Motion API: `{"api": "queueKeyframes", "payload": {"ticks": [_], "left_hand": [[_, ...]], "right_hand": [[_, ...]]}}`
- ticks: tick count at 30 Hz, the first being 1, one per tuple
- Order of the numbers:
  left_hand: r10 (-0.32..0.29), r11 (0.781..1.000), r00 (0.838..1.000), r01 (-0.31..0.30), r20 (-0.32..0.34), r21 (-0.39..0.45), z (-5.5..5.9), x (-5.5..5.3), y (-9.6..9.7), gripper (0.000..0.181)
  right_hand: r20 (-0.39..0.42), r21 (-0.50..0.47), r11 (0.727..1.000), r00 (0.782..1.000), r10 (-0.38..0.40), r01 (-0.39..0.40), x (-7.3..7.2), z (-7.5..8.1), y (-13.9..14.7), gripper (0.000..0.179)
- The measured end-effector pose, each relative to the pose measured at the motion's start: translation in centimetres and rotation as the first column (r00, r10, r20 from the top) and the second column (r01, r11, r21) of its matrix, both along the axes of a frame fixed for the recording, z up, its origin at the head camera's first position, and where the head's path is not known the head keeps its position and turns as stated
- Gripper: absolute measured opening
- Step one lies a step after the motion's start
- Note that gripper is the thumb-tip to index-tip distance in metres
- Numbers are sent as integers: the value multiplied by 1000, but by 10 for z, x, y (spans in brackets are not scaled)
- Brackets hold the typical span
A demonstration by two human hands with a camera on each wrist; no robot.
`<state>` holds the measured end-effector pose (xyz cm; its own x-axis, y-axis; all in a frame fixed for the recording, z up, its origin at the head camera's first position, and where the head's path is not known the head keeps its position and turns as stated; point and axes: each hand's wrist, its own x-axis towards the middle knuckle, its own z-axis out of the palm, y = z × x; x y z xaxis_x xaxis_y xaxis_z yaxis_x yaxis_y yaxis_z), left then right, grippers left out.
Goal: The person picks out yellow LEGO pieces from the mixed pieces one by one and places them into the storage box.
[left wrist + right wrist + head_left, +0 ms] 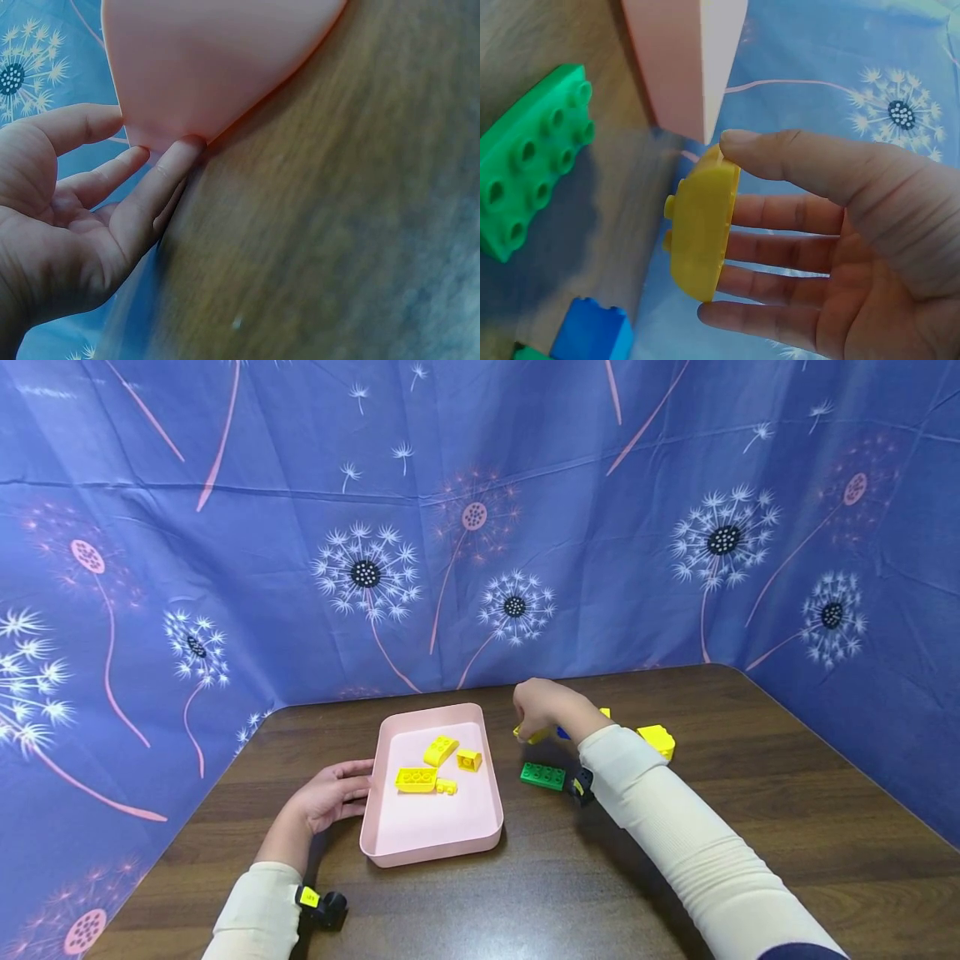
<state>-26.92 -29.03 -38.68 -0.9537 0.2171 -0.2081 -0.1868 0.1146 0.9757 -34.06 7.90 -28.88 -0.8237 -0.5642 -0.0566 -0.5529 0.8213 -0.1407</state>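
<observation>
A pink tray (431,847) stands on the table with several yellow toy bricks in it, among them a long brick (416,780) and a rounded one (440,750). My left hand (333,797) rests its fingertips against the tray's left wall, fingers mostly straight, seen closely in the left wrist view. To the right of the tray, my right hand (551,706) pinches a yellow toy brick (701,232) with slanted ends between thumb and fingers. Below that hand a green toy brick (542,776) lies studs up on the table.
A blue brick (592,330) lies near the green one, with a bit of another green piece at the right wrist view's lower edge. Beyond my right forearm is a yellow brick (657,741). A patterned blue cloth (600,568) hangs behind the wooden table (540,893).
</observation>
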Motion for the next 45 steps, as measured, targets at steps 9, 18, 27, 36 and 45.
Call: {"api": "queueKeyframes", "payload": {"ticks": [9, 18, 27, 36, 45], "left_hand": [[-5, 1000, 1000, 5, -8, -15, -1, 1, 1, 59], [12, 999, 1000, -13, -8, -37, 4, -1, 1, 58], [-5, 1000, 1000, 5, -1, -16, 3, 1, 3, 59], [-8, 1000, 1000, 8, -13, -11, 2, 2, 3, 59], [-4, 1000, 1000, 4, -9, -2, 1, 0, 1, 59]], "right_hand": [[-56, 0, 997, 996, 73, -73, 8, 14, -15, 20], [-58, 12, 995, 993, 100, -99, 15, 29, -39, 21], [-24, 13, 990, 990, 140, -140, 22, 26, -61, 22], [-21, 28, 980, 980, 196, -195, 39, 27, -87, 21], [-12, -4, 957, 957, 290, -290, 51, 27, -116, 21]]}}
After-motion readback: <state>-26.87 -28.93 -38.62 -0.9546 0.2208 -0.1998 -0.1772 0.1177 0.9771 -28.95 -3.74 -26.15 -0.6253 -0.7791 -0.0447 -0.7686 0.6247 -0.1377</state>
